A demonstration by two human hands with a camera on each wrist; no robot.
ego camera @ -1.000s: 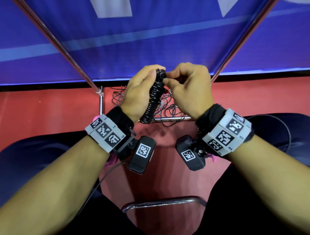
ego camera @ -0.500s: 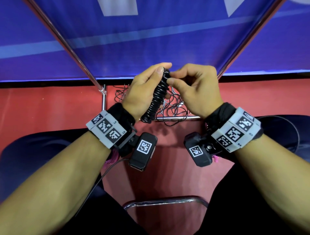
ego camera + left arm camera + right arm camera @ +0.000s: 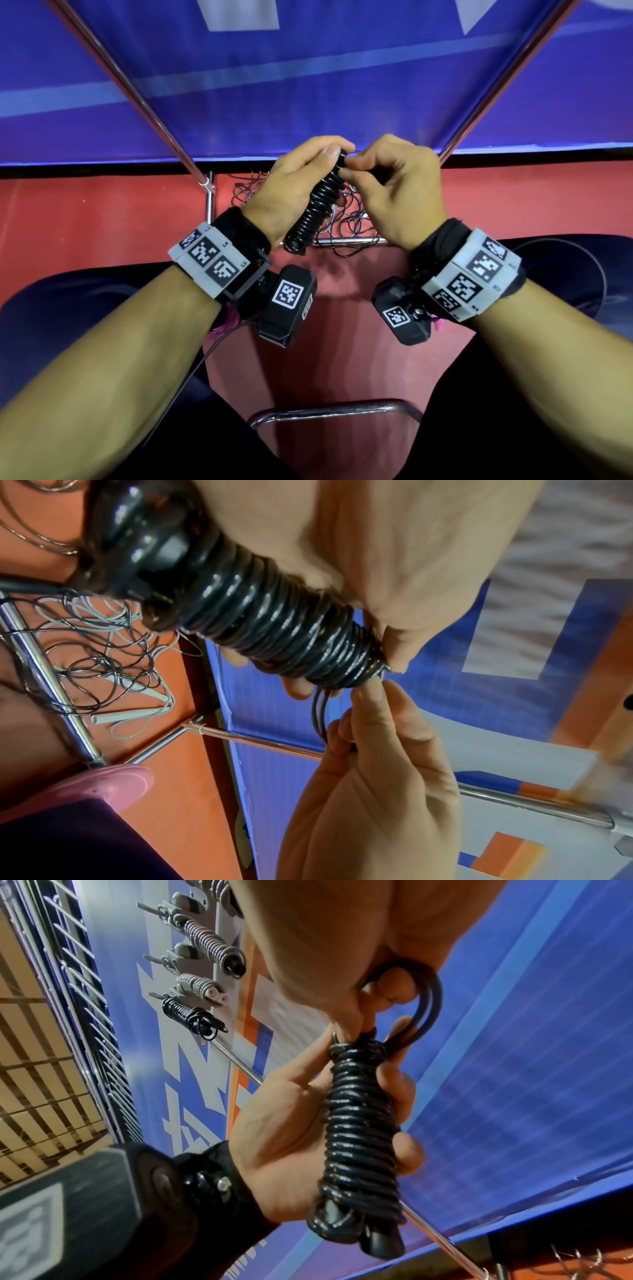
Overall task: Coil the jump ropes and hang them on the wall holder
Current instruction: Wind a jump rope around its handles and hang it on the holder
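Observation:
A black jump rope (image 3: 317, 209) is wound in tight turns around its handles into a thick bundle (image 3: 274, 618). My left hand (image 3: 294, 192) grips this bundle (image 3: 359, 1123) around its middle, fingers curled round it. My right hand (image 3: 394, 185) pinches a short doubled loop of cord (image 3: 320, 718) at the bundle's top end (image 3: 424, 1007). High on the wall, the holder (image 3: 192, 969) carries several coiled ropes on its hooks, one black (image 3: 185, 1015) and the others grey.
A tangle of loose black and grey ropes (image 3: 346, 219) lies on the red floor by a chrome frame (image 3: 209, 202); grey handles (image 3: 130, 715) show among them. Chrome poles (image 3: 137, 99) slant up the blue banner. A chair's chrome edge (image 3: 335, 409) sits between my knees.
Both hands have drifted slightly right with the bundle. The right fingers keep working the cord end at the top; the left grip stays the same.

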